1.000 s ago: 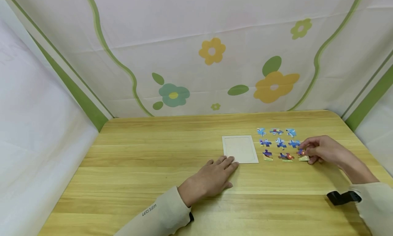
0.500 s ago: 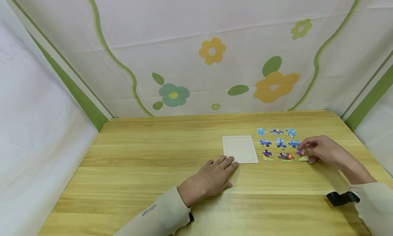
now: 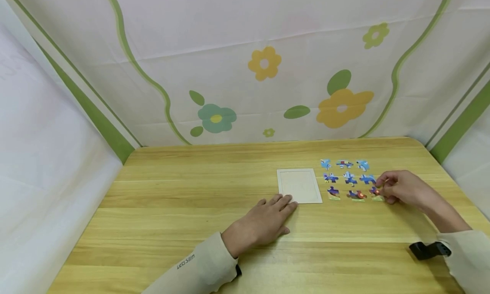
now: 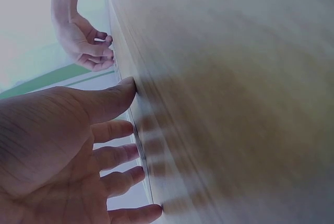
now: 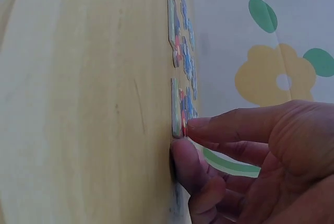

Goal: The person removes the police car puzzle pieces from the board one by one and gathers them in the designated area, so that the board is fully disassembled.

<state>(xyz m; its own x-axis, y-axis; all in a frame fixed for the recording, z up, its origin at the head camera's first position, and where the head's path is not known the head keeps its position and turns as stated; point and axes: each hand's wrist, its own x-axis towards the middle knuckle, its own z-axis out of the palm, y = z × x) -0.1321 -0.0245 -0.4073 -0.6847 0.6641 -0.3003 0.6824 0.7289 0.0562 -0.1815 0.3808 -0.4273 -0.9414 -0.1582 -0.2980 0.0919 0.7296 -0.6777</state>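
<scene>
My left hand (image 3: 264, 221) lies flat on the table with fingers stretched out. Its fingertips rest on the near left corner of a pale square puzzle frame (image 3: 300, 185). In the right wrist view, the curled fingers of my right hand (image 5: 271, 151) pinch the end of a red, blue and green jigsaw piece (image 5: 177, 112) lying flat on the table. This jigsaw piece (image 3: 376, 192) is the near right one of three rows in the head view. Beside it are a red and brown piece (image 3: 357, 195) and a blue piece (image 3: 368, 179). The right fingers partly hide the held piece's edge.
Several other jigsaw pieces lie face up, including a purple one (image 3: 333, 193) and a light blue one (image 3: 363, 165). The wooden table (image 3: 172, 192) ends at a white flowered cloth (image 3: 229, 81). Black cameras sit at the sleeve cuffs.
My right hand has shifted slightly at the near right jigsaw piece, and more of that piece shows. The piece seems a touch farther left. My left hand has not moved.
</scene>
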